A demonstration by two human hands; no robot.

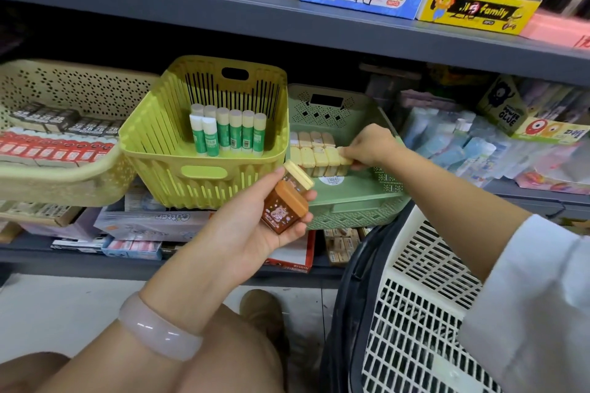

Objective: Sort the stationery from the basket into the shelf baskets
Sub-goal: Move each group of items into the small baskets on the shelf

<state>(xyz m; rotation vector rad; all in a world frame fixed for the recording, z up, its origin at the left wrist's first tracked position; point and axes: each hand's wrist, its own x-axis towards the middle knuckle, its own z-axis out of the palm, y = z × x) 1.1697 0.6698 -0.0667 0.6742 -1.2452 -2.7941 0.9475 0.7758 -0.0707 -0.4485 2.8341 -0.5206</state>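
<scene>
Setting a cream-capped piece point(346, 159) into the sage-green basket point(357, 204) on the shelf, the right hand point(372, 147) pinches it between thumb and fingers at the end of a neat row point(314, 156) of matching pieces, so it seems meant to stand in line with the rest. The left hand point(255, 230) waits just in front of that basket, palm up, fingers curled round two more pieces: a brown-capped one point(284, 210) with a cartoon label and a cream-capped one point(297, 175) behind it, held close probably so the right hand can take them next. Beside the green basket stands a yellow-green basket point(207, 169) with glue sticks point(228, 132) upright against its back wall, and further left a beige basket point(64, 175) of boxed goods. The white basket point(424, 306) at lower right is likely the source; its contents are not visible from here.
</scene>
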